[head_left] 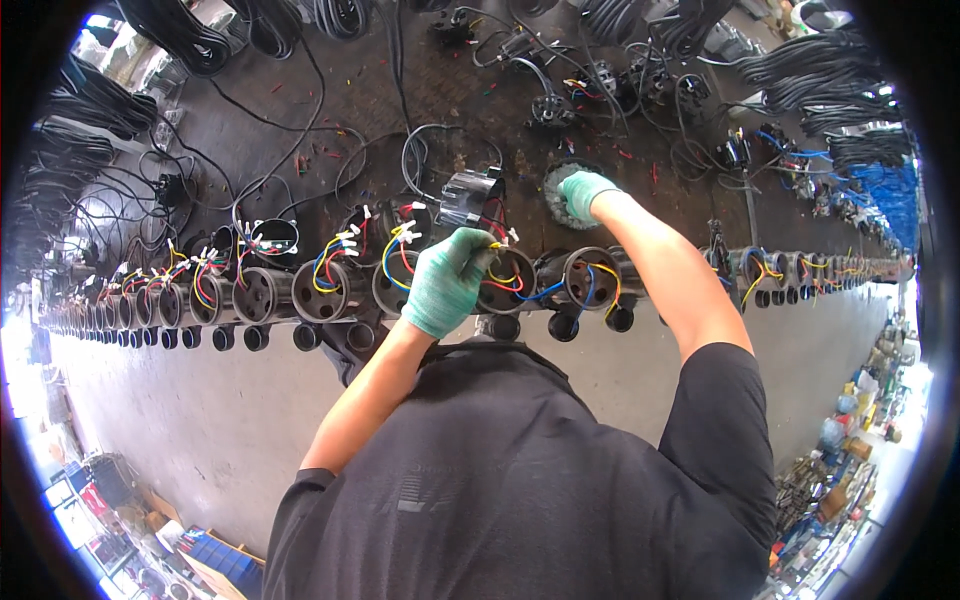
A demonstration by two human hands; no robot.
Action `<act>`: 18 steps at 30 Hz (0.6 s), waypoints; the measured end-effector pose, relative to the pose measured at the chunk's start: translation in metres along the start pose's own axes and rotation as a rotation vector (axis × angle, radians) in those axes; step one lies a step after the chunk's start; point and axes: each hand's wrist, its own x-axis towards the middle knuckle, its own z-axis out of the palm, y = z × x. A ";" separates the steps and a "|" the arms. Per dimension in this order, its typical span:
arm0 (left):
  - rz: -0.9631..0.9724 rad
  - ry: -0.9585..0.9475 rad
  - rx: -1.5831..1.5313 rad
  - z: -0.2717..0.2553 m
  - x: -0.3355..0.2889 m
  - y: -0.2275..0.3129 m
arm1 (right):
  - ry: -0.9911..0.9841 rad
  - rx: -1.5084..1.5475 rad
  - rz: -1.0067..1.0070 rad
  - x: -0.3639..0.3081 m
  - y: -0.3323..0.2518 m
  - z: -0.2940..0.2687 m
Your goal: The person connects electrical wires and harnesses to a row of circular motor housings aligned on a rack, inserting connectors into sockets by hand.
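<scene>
My left hand, in a green knit glove, pinches the end of a yellow wire between thumb and fingers. That wire comes up from a black round housing with red and blue wires about it. Reaching forward, my right hand, gloved the same way, has its bent fingers down in a round dish of small pale pieces; the fingertips are hidden. Just beyond my left hand stands a shiny black cylindrical part with a grey cable and red wires.
A long row of black housings with coloured wires and white connectors lines the bench's near edge. Bundles of black cable lie along the far side and ends. Wired parts and loose scraps are scattered over the dark bench.
</scene>
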 end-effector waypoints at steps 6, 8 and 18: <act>-0.005 0.009 0.013 -0.001 -0.001 0.001 | 0.111 -0.129 -0.149 -0.025 0.014 -0.018; -0.004 0.026 -0.013 0.001 0.000 0.000 | 0.171 -0.020 -0.138 -0.032 0.026 -0.015; -0.048 -0.019 -0.025 -0.004 0.002 0.007 | 0.426 1.397 -0.508 -0.166 -0.073 -0.009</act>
